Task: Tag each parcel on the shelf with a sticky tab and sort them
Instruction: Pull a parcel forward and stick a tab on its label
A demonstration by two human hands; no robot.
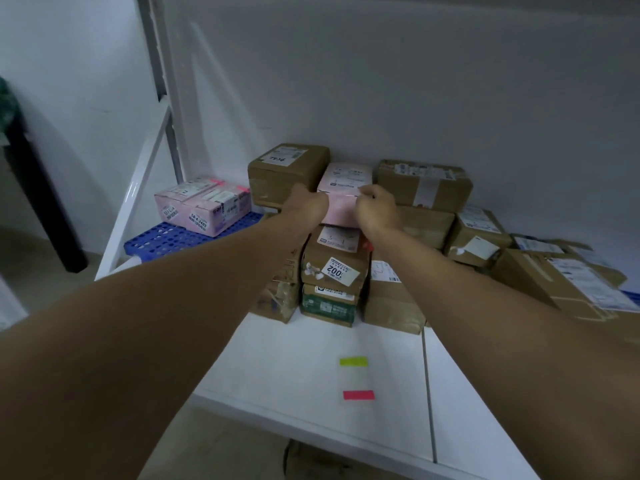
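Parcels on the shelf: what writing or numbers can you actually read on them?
"58-4-3405": sticker on the pink parcel on the blue crate.
"002", upside down: white label on the brown parcel in the middle stack.
Every other shipping label is too small or blurred to read.

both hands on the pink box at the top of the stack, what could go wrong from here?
1. The pink parcel, held by left hand and right hand, tops a narrow stack; pulling it could drag the 002-labelled box off.
2. The tall brown box sits tight beside it and may get knocked.
3. Neither hand's grip appears to hold a tab; the green tab and pink tab lie on the shelf.
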